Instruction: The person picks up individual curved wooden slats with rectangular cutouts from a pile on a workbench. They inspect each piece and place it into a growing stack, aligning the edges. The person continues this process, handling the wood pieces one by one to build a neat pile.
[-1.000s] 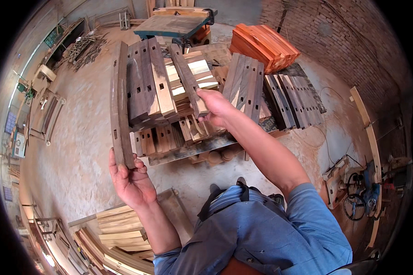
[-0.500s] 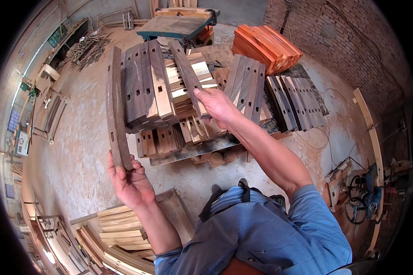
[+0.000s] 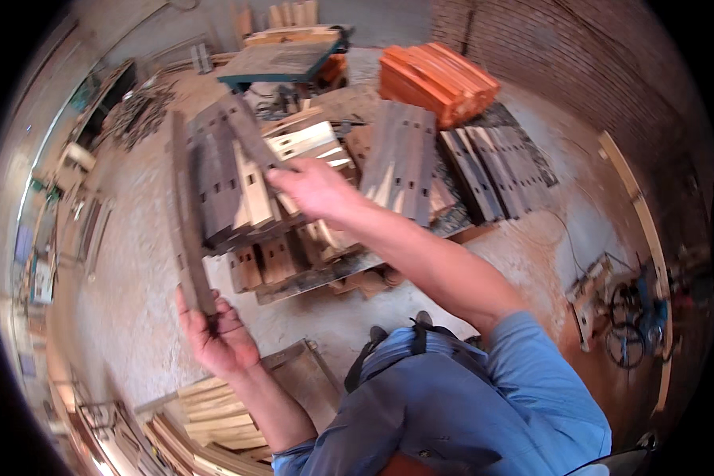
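Observation:
My left hand (image 3: 224,339) is closed around the near end of a long dark wooden rail (image 3: 187,226) with mortise slots. That rail stands raised along the left side of a stack of dark slotted wood pieces (image 3: 216,178). My right hand (image 3: 319,189) grips the near end of another dark wooden piece (image 3: 251,136), which slants over the top of the stack. Some blur softens both hands and the pieces. Beneath and beside the stack lie paler slotted pieces (image 3: 305,141), partly hidden by my right hand and forearm.
More dark slotted boards (image 3: 401,159) stand to the right, with another row (image 3: 500,170) beyond. Orange-red timber (image 3: 440,83) is stacked behind them, and a green-edged machine table (image 3: 278,62) stands at the back. Pale wood strips (image 3: 218,408) lie near my left forearm. A handwheel machine (image 3: 625,347) is at right.
My right hand has moved left with its wooden piece, bringing it over the dark stack. My left hand still holds its rail, slightly lower in view. The whole view has shifted a little.

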Tool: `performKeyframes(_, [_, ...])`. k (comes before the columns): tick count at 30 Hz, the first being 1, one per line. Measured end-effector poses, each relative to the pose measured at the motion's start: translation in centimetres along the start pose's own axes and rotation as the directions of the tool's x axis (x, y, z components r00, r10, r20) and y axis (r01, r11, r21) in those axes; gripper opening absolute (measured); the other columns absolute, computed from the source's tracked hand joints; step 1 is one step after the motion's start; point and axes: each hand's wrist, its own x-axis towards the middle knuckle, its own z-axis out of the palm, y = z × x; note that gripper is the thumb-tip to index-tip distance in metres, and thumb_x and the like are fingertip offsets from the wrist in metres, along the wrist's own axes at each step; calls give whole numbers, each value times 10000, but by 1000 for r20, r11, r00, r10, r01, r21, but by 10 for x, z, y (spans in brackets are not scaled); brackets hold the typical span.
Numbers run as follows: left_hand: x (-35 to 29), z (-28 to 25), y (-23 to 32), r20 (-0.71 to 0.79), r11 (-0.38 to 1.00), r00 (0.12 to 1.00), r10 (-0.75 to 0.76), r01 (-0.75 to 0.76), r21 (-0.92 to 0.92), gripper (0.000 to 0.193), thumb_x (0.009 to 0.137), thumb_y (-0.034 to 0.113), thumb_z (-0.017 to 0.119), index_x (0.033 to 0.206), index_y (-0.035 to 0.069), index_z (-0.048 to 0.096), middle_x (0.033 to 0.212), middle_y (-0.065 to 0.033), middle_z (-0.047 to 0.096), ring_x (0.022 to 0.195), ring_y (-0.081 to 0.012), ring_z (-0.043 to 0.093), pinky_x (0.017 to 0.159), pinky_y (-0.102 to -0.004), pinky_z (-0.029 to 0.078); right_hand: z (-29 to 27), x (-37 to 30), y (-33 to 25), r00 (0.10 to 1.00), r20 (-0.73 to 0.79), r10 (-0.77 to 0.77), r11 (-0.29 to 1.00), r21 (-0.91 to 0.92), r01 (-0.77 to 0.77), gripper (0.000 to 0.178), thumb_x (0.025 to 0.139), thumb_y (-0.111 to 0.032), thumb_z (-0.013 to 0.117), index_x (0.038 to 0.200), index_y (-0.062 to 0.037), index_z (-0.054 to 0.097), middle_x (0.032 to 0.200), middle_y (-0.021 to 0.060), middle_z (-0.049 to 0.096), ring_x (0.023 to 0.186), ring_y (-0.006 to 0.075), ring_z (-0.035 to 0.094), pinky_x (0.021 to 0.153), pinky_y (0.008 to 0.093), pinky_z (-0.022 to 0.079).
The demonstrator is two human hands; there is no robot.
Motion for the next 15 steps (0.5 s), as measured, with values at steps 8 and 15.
performKeyframes(8, [-9, 11, 5, -141, 999, 989, 38, -33, 35, 512, 943, 158, 578, 1423, 72, 423, 1031, -198, 615, 774, -201, 623, 643, -264, 537, -5, -3, -15, 981, 175, 82, 962, 244, -124, 359, 984, -349, 533, 977, -5, 638, 743, 50, 611, 604, 137, 553, 504, 331, 445])
performKeyframes(15, [-7, 6, 6, -82, 1000, 997, 5, -6, -11, 531, 926, 174, 606, 1416, 71, 431, 1011, -188, 618, 767, -216, 617, 637, -271, 527, 10, -6, -39, 993, 72, 92, 947, 301, -110, 369, 972, -305, 540, 929, 48, 636, 777, 94, 636, 607, 178, 594, 536, 348, 485])
